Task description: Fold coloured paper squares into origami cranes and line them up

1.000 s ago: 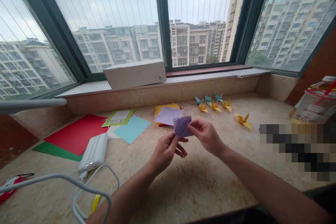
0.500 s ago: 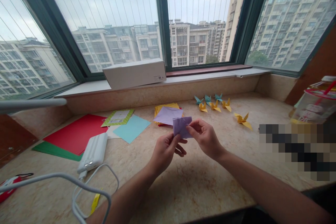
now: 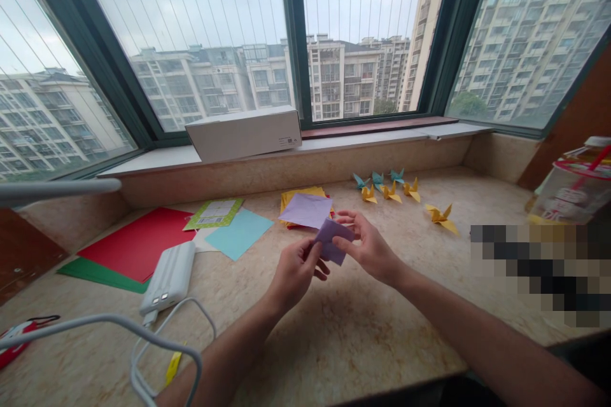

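Observation:
A small folded sheet of purple origami paper (image 3: pixel 337 243) is held in the air above the counter, tilted with one corner pointing down. My left hand (image 3: pixel 298 267) pinches its left edge between thumb and fingers. On the right side, my right hand (image 3: pixel 370 247) grips it with the thumb in front and the fingers behind. Just beyond lies a flat purple sheet (image 3: pixel 305 208) on a stack of yellow and red paper (image 3: pixel 291 196). Several folded paper cranes stand to the right, yellow ones (image 3: pixel 391 193) in front of blue ones (image 3: pixel 377 180).
To the left lie red paper (image 3: pixel 138 241), green paper (image 3: pixel 102 275), a light blue sheet (image 3: pixel 241 233) and a green-edged packet (image 3: pixel 214 213). A white power bank (image 3: pixel 169 276) trails a cable (image 3: pixel 210 318). A white box (image 3: pixel 243 133) sits on the sill; a plastic cup (image 3: pixel 570 194) stands far right.
The folded purple paper has turned clockwise, from nearly level to tilted. My right hand has shifted its hold, its fingers now behind the paper.

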Motion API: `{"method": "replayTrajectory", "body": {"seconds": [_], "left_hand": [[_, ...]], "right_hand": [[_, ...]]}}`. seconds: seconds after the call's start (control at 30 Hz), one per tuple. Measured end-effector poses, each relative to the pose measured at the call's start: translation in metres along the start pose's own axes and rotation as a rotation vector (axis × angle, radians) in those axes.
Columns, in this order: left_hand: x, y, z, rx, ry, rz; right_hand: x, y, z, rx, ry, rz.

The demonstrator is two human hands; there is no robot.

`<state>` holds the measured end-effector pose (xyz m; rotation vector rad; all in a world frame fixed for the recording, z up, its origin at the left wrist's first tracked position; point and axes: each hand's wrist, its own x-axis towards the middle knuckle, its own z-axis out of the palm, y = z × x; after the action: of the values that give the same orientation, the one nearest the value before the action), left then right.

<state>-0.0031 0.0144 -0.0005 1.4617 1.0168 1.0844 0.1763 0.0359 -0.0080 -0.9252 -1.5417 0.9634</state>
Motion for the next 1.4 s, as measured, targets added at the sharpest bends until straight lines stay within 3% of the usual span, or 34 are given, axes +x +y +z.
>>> {"method": "replayTrajectory", "body": {"seconds": [0.17,0.37,0.77,0.93,1.1,1.23,1.4], "left_hand": [[-0.001,-0.002,-0.003,0.068,-0.138,-0.043],[0.003,-0.002,-0.006,0.015,-0.102,-0.043],[0.005,-0.002,-0.009,0.047,-0.059,-0.009],[0.004,-0.004,-0.009,0.070,-0.063,0.005],[0.004,-0.001,-0.009,0.074,-0.045,0.010],[0.004,0.001,-0.010,0.080,-0.028,0.009],[0.004,0.004,-0.010,0.013,-0.060,-0.032]], "right_hand": [[-0.004,-0.002,-0.001,-0.148,-0.064,-0.106],[-0.002,0.000,-0.001,-0.072,-0.060,-0.236],[-0.003,-0.005,-0.003,-0.028,-0.121,-0.091],[0.000,-0.005,-0.005,-0.079,-0.131,-0.134],[-0.002,-0.012,-0.006,-0.027,-0.234,-0.057],[-0.004,-0.017,-0.007,-0.096,-0.286,-0.114],[-0.002,-0.014,-0.007,-0.149,-0.257,-0.130]]}}
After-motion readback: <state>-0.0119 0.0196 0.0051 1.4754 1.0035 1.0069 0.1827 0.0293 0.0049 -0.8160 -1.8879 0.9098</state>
